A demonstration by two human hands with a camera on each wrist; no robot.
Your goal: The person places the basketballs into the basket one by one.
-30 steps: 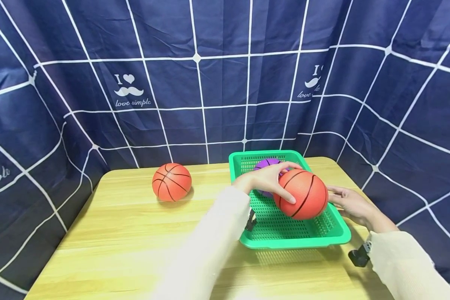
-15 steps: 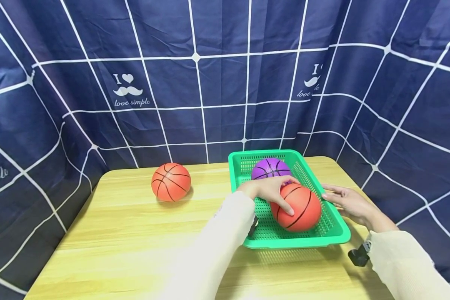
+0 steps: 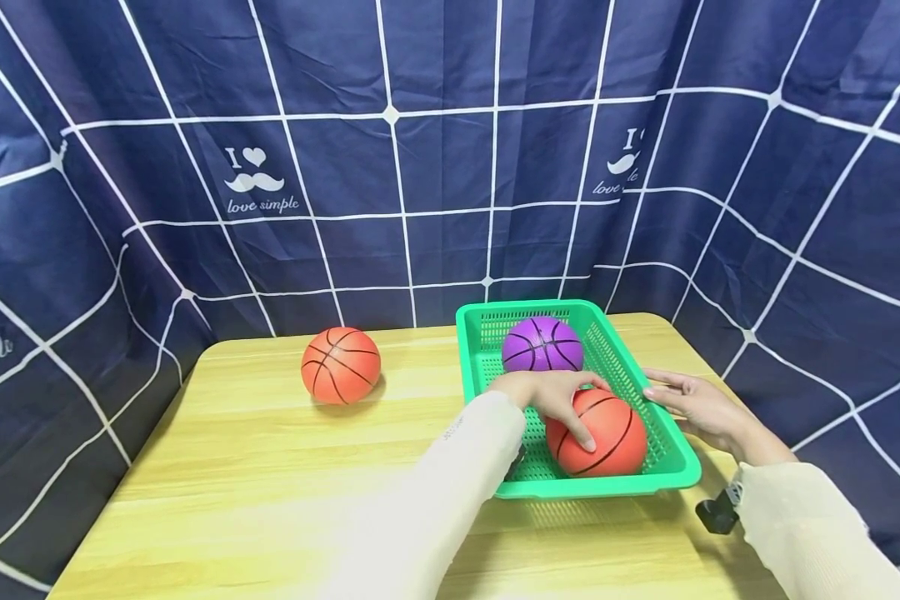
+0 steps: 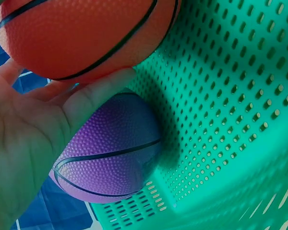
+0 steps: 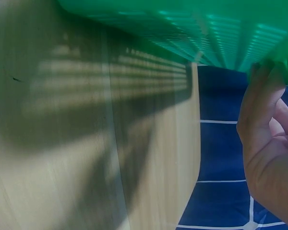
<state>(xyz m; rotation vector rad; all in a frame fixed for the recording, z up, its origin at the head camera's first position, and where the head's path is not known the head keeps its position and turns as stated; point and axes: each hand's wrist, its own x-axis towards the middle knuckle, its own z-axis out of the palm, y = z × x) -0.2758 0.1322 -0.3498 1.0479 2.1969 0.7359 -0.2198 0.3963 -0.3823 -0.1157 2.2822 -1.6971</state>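
Observation:
In the head view, an orange-red basketball (image 3: 607,437) with black lines sits low in the near part of a green perforated plastic basket (image 3: 600,486). My left hand (image 3: 555,398) grips it from the upper left, thumb on its near side. The left wrist view shows that ball (image 4: 96,33) above the thumb. Behind it in the basket lies a purple basketball (image 3: 542,343). My right hand (image 3: 708,412) holds the basket's right rim from outside; in the right wrist view the rim partly hides its fingertips.
Another orange-red basketball (image 3: 341,365) rests on the wooden table (image 3: 270,467), left of the basket at the back. A dark blue curtain (image 3: 450,167) with white grid lines surrounds the table's back and sides. Each sleeve carries a black wrist camera.
My left hand has lowered the orange-red ball into the basket's near part, bringing the purple ball into fuller view. The right hand has shifted slightly onto the rim; the other ball stays put.

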